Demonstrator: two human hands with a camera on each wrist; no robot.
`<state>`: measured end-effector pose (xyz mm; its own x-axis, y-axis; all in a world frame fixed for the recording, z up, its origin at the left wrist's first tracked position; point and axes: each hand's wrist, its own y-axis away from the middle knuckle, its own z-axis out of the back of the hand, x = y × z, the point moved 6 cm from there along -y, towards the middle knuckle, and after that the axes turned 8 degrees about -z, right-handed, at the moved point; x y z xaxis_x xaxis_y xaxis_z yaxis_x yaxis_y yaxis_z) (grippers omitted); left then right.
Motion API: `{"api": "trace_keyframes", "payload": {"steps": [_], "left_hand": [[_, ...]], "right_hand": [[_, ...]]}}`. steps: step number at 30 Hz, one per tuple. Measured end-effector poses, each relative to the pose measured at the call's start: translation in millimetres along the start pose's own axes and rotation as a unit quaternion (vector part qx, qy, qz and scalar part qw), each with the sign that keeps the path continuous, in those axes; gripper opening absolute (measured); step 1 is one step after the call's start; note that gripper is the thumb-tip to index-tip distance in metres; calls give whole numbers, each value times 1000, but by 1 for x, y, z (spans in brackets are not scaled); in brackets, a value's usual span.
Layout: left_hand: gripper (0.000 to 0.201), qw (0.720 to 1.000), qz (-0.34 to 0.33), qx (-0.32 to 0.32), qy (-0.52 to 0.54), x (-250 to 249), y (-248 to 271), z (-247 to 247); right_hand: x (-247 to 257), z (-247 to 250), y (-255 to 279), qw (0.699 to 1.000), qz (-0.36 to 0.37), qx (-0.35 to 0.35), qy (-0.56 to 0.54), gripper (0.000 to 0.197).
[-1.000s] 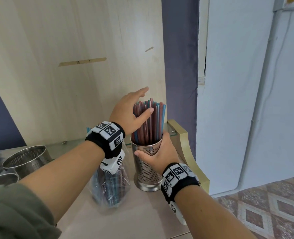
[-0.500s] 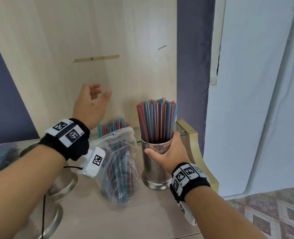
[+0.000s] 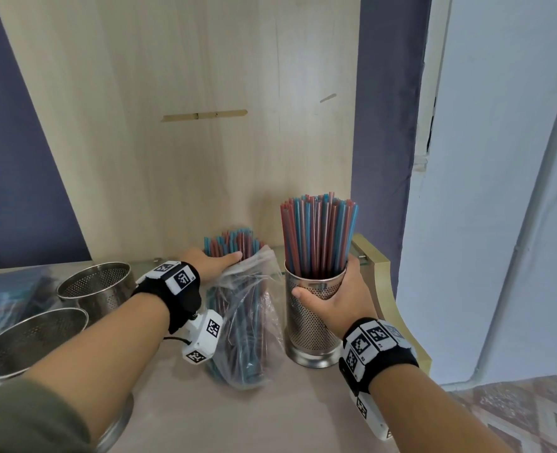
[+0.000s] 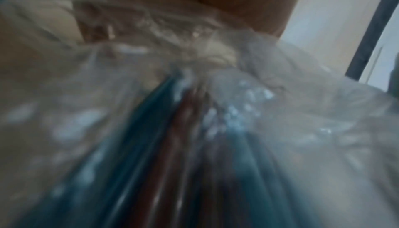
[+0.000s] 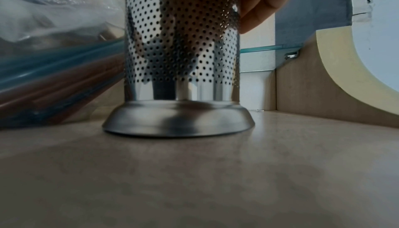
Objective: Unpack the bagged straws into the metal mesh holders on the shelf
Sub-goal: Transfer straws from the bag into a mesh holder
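Note:
A metal mesh holder [image 3: 309,325] full of red and blue straws [image 3: 318,233] stands upright on the shelf [image 3: 270,413]. My right hand [image 3: 332,299] grips it just below the rim; in the right wrist view its fingers [image 5: 265,1] wrap the holder [image 5: 181,43], whose base sits flat. Left of it leans a clear plastic bag [image 3: 247,322] with straws [image 3: 234,240] sticking out of its mouth. My left hand [image 3: 215,261] grips that bundle at the bag's mouth, thumb across the front. The left wrist view is blurred, showing only the bag [image 4: 280,112] and straws [image 4: 172,146].
Two empty mesh holders [image 3: 97,282] [image 3: 32,338] stand at the left of the shelf, with another bag of straws [image 3: 2,299] beyond them. A wooden back panel [image 3: 205,158] and a curved side rim [image 3: 385,289] bound the shelf. Floor lies off to the right.
My left hand left the straws in the holder, swung up and left, then came down onto the bag's straws. My right hand kept its hold on the holder.

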<state>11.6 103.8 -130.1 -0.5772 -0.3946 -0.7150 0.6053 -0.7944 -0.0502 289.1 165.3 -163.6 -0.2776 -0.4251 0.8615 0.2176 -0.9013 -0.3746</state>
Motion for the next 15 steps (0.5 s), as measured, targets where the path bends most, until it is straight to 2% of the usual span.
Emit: {"api": "trace_keyframes", "payload": {"steps": [5, 8, 15], "left_hand": [[86, 999, 12, -20, 27, 2, -6, -2], [73, 999, 19, -24, 40, 0, -6, -4], [62, 993, 7, -79, 87, 7, -9, 2]], "right_hand": [[-1, -1, -1, 1000, 1, 3, 0, 96], [-2, -1, -2, 1000, 1, 5, -3, 96], [-3, -1, -3, 1000, 1, 7, -4, 95]]}}
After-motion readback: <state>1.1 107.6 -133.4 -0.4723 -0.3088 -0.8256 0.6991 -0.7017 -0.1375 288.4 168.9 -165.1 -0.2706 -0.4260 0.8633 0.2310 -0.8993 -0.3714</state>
